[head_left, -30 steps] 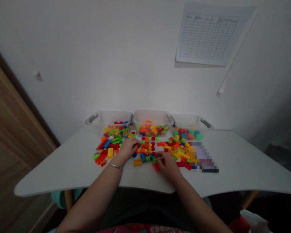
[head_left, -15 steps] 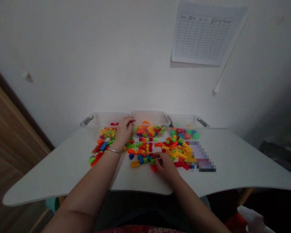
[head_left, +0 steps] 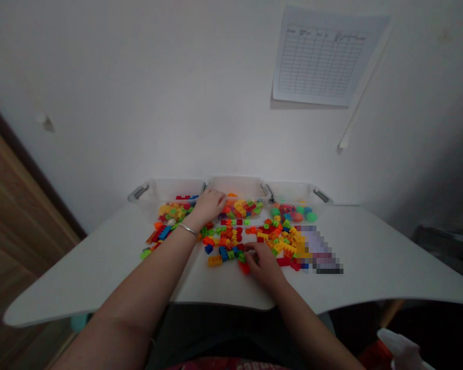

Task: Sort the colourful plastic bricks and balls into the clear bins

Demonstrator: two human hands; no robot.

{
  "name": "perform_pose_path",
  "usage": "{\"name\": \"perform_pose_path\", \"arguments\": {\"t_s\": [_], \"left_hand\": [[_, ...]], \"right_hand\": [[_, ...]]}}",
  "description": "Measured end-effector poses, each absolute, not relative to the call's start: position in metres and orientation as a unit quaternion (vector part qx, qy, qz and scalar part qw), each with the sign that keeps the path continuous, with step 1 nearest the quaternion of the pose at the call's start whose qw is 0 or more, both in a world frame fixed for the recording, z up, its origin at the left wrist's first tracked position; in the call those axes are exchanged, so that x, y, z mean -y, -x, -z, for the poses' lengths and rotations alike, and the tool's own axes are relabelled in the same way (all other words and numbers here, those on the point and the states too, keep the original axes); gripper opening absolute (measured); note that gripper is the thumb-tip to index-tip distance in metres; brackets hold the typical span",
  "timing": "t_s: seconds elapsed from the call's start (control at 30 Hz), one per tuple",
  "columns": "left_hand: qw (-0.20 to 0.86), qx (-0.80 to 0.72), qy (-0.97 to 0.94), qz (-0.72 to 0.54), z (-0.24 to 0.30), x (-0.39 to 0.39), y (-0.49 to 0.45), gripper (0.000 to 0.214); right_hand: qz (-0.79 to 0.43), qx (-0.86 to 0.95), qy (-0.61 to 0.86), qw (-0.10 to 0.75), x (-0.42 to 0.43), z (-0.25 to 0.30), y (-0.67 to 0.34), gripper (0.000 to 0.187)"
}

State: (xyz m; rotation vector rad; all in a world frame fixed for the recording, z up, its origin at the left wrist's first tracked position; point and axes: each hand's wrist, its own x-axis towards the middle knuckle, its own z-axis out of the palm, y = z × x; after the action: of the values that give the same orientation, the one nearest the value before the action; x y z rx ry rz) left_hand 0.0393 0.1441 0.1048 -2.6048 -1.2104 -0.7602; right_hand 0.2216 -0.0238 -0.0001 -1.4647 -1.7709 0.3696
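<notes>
Several small plastic bricks point(head_left: 231, 239) in red, yellow, green, orange and blue lie scattered on a white table point(head_left: 370, 262). Behind them stand three clear bins: a left bin point(head_left: 165, 191), a middle bin point(head_left: 239, 186) and a right bin point(head_left: 301, 191), each holding coloured pieces. My left hand point(head_left: 210, 203), with a silver bracelet on the wrist, reaches over the front rim of the middle bin, fingers curled; what it holds is hidden. My right hand point(head_left: 264, 262) rests on the table among the bricks, fingers bent beside a red brick point(head_left: 246, 267).
A printed sheet point(head_left: 318, 59) hangs on the white wall behind the table. A blurred-out patch point(head_left: 320, 254) lies at the right of the brick pile. A wooden panel point(head_left: 15, 221) stands at the left. A white object point(head_left: 405, 349) shows at bottom right.
My left hand rose from the pile to the bins, first near the left bin, now over the middle bin's rim. My right hand has stayed at the pile.
</notes>
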Motion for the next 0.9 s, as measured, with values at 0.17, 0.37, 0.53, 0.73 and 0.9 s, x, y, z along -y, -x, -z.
{"name": "perform_pose_path", "arguments": {"t_s": [0.17,0.37,0.53,0.73,0.9], "left_hand": [[0.087,0.401,0.879,0.245,-0.102,-0.144,-0.035,0.035],[0.063,0.406,0.88,0.237,-0.109,-0.125,-0.029,0.051],[0.047,0.384,0.848,0.362,-0.096,-0.092,-0.016,0.041],[-0.037,0.342,0.882,0.323,-0.06,-0.074,-0.009,0.026],[-0.061,0.35,0.885,0.301,-0.036,-0.081,-0.006,0.024]], "right_hand": [[-0.14,0.698,0.577,0.401,0.024,-0.002,-0.221,0.024],[-0.142,0.701,0.572,0.402,0.023,0.002,-0.222,0.025],[-0.14,0.698,0.569,0.412,0.021,0.006,-0.223,0.025],[-0.135,0.701,0.564,0.415,0.021,0.004,-0.222,0.025],[-0.118,0.717,0.555,0.405,0.023,0.001,-0.219,0.028]]}}
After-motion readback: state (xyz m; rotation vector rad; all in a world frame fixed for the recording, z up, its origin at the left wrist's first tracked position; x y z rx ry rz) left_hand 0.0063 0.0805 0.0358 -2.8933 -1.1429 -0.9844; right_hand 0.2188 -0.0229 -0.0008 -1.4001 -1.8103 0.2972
